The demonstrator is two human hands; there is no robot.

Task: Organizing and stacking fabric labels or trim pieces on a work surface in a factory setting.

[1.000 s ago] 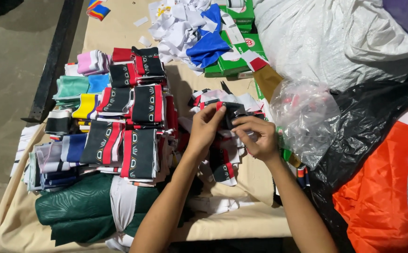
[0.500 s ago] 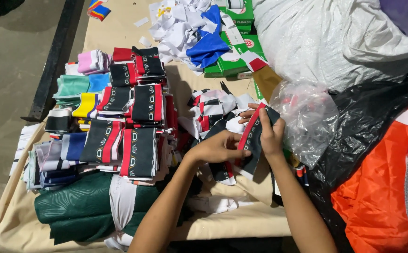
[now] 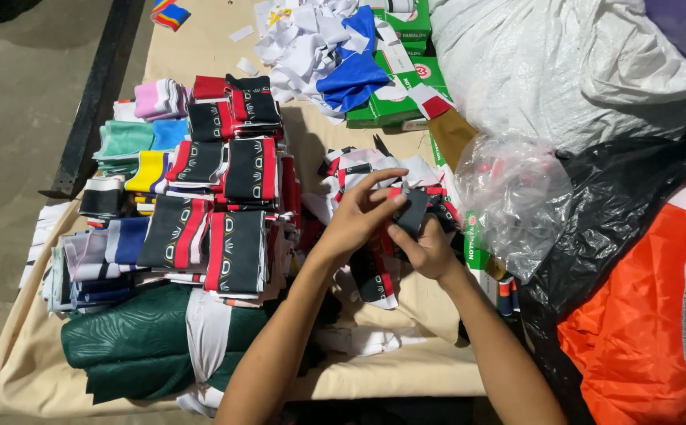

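Head view first, reading from the left: I see a tan cloth-covered table [image 3: 201, 47] bearing stacks of folded black-and-red patterned fabric pieces [image 3: 232, 205], with pastel folded pieces in pink, teal and yellow [image 3: 142, 134] beside them and a dark green folded garment [image 3: 130, 346] at the near edge. Farther back lies a heap of white and blue cloth scraps [image 3: 327, 47] next to green cardboard boxes [image 3: 394, 106].

Moving toward the middle, my left hand [image 3: 358, 216] comes in over a loose pile of red, white and black fabric pieces [image 3: 374, 275]; its fingers curl together and pinch the upper edge of a small dark folded fabric piece [image 3: 414, 211]. My right hand [image 3: 429, 252] sits just beneath and touches the same piece, thumb and fingers clamped on its lower side. That piece is held between both hands just above the loose pile, off the table.

Right of the hands I see a crumpled clear plastic bag [image 3: 512, 197], then a black plastic sheet [image 3: 626, 212], a large white sack [image 3: 563, 63] and orange fabric [image 3: 642, 338].
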